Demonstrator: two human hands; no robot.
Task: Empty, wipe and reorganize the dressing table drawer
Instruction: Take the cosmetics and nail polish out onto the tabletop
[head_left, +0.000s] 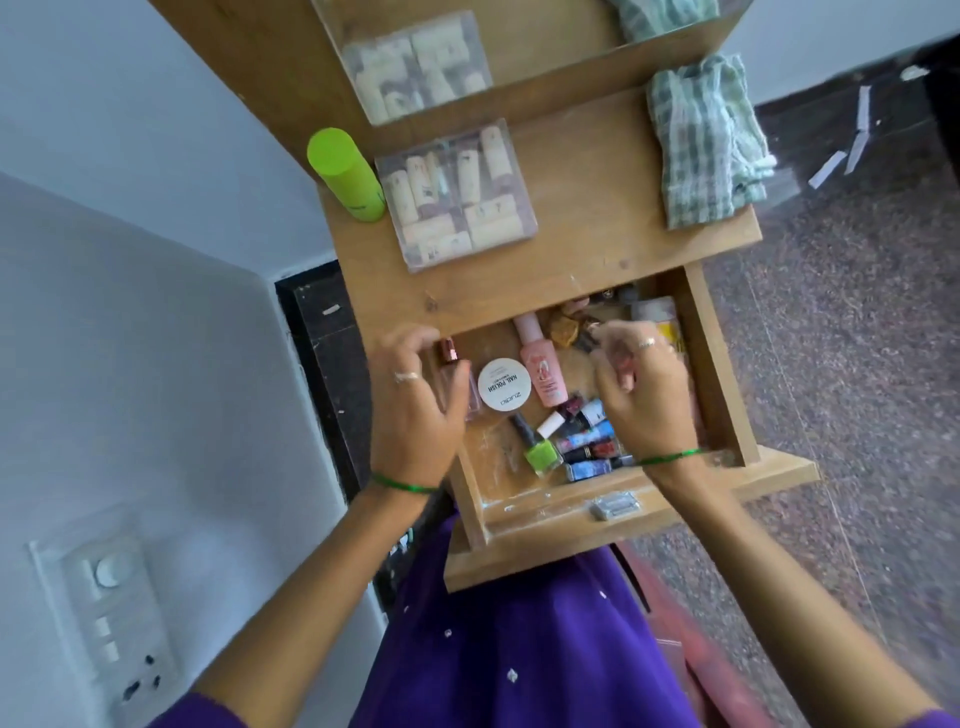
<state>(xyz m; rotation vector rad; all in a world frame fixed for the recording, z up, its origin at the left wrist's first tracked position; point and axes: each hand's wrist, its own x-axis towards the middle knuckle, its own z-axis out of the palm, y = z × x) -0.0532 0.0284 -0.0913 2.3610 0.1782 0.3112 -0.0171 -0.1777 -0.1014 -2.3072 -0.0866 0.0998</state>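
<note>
Stood open below the tabletop, drawer (722, 364) still full. Left hand (415, 410) gripped a rose-capped bottle (451, 364); right hand (639, 389) curled, contents unclear. Risked knocking nail polish bottles (571, 436) over.

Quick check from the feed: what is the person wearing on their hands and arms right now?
Each wrist carries a thin green bangle: left, right. The left hand has a silver ring, and the right hand has a silver ring too. Purple sleeves show at the bottom corners, forearms bare.
</note>
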